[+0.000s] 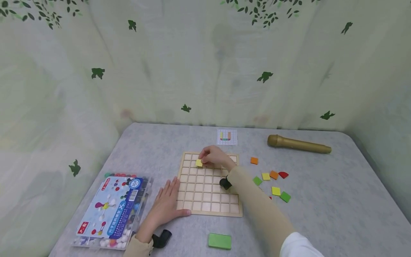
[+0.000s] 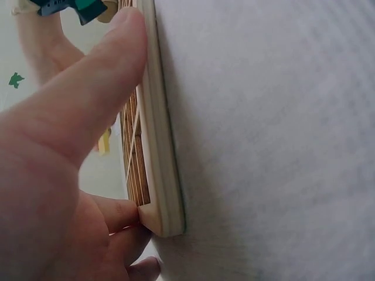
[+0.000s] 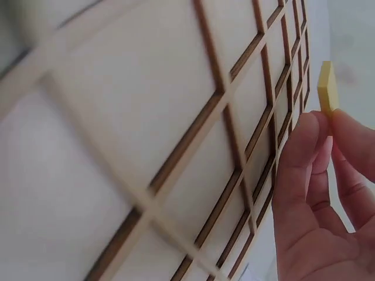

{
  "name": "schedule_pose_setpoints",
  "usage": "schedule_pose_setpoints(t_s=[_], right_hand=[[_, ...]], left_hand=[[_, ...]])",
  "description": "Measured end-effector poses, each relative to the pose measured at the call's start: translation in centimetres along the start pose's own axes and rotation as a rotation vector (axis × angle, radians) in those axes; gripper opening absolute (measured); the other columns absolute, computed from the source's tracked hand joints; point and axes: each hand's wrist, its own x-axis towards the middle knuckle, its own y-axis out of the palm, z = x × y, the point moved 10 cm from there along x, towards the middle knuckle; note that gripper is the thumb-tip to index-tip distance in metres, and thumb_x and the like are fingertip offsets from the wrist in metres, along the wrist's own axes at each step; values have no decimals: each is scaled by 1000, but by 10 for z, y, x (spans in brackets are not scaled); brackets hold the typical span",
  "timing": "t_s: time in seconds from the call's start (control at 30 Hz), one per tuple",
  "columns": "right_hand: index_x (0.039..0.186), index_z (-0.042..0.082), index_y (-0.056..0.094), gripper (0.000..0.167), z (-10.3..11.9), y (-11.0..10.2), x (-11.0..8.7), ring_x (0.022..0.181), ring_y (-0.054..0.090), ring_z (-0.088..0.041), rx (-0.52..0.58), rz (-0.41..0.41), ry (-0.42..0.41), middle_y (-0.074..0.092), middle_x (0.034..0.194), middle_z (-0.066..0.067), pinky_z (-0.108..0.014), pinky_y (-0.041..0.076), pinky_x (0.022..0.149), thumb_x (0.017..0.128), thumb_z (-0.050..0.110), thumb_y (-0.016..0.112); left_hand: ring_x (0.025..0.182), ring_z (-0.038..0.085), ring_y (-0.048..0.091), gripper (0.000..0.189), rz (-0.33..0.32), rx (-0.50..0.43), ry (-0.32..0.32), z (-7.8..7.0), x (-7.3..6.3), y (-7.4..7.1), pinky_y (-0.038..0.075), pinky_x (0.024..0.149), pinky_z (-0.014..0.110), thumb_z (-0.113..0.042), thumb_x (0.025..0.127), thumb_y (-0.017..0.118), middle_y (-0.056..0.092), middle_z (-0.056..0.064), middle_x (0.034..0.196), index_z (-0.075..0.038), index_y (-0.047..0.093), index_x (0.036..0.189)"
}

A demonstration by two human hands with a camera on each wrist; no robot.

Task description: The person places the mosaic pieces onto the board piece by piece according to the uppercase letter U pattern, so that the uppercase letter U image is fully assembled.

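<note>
Yellow, the square tile [image 1: 198, 163] is looking light and stiff; I am judging its edges the best hold. With the right hand [image 1: 214, 156] I am pinching it, and it is protruding ahead of the grip, above the wooden grid board [image 1: 208, 213]. The left hand [image 1: 166, 203], fingers extended, is touching the board's edge.

Tiny print [image 1: 117, 218] and a barcode [image 1: 132, 195] are seen on the blue box label [image 1: 110, 207]. No characters can be read reliably.
</note>
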Motion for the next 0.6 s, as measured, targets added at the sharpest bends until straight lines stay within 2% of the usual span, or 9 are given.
schedule_pose_setpoints(t_s=[0.3,0.6], right_hand=[[87,-4,67,7,8,9,15,62,57,-14,-111,-103,29,63,76,-7,-24,50,57,84,-6,61],[87,2,69,12,13,16,17,65,51,-16,-279,-111,51,63,78,-4,-24,43,56,84,-6,60]], left_hand=[[141,43,6,114,-13,-1,7,0,0,0,7,110,61,-53,74,76,12,23,156,8,16,149],[141,45,8,114,-21,-9,21,-3,-3,-2,7,109,60,-53,74,76,13,25,155,10,16,148]])
